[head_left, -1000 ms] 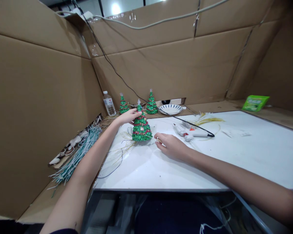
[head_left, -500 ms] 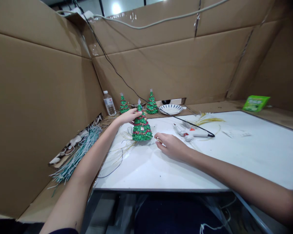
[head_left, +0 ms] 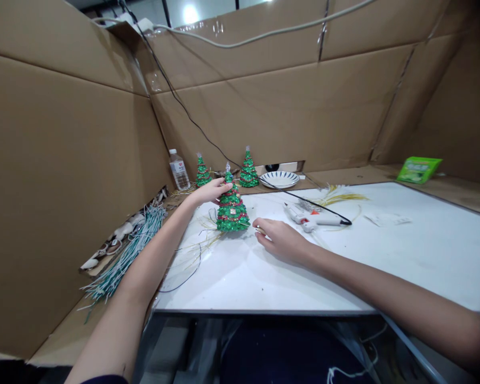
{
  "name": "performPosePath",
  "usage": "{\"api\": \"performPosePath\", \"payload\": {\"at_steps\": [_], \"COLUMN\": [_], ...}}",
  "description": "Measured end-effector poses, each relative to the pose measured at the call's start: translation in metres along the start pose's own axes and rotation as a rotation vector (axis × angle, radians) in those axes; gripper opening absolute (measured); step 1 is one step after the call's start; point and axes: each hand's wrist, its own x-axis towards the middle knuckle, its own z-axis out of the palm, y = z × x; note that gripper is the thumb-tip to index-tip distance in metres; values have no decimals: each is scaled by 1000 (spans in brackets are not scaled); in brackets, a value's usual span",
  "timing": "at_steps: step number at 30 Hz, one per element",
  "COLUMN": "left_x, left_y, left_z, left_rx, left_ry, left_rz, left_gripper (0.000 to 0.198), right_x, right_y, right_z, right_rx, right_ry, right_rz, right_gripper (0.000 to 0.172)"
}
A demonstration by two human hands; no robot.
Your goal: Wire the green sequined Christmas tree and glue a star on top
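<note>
A small beaded Christmas tree (head_left: 232, 214), green with red garlands and a clear tip, stands upright on the white table top. My left hand (head_left: 213, 191) is closed around its upper left side. To the right of the tree's base, my right hand (head_left: 278, 237) has its fingers pinched on a thin wire that reaches to the lower edge of the tree; the wire's far end cannot be made out. Loose dark and yellow wires (head_left: 200, 252) lie to the left of the base.
Two similar trees (head_left: 248, 169) stand behind, near a striped plate (head_left: 280, 180) and a water bottle (head_left: 179, 170). A glue gun (head_left: 310, 217) with a black cord lies right, before yellow wires (head_left: 340, 198). A wire bundle (head_left: 130, 253) lies left; a green packet (head_left: 419, 169) sits far right.
Almost nothing differs. Both hands keep their places at the tree, and the thin wire by my right fingers shows slightly differently.
</note>
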Motion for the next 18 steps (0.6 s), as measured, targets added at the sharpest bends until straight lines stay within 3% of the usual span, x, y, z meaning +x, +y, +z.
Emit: {"api": "performPosePath", "payload": {"at_steps": [18], "left_x": [-2], "left_y": [2], "left_z": [1], "left_rx": [5], "left_ry": [-2], "left_rz": [-1], "left_gripper": [44], "right_x": [-1], "right_y": [2], "right_z": [3], "right_rx": [10], "right_ry": [9], "right_rz": [-34], "right_gripper": [15]}}
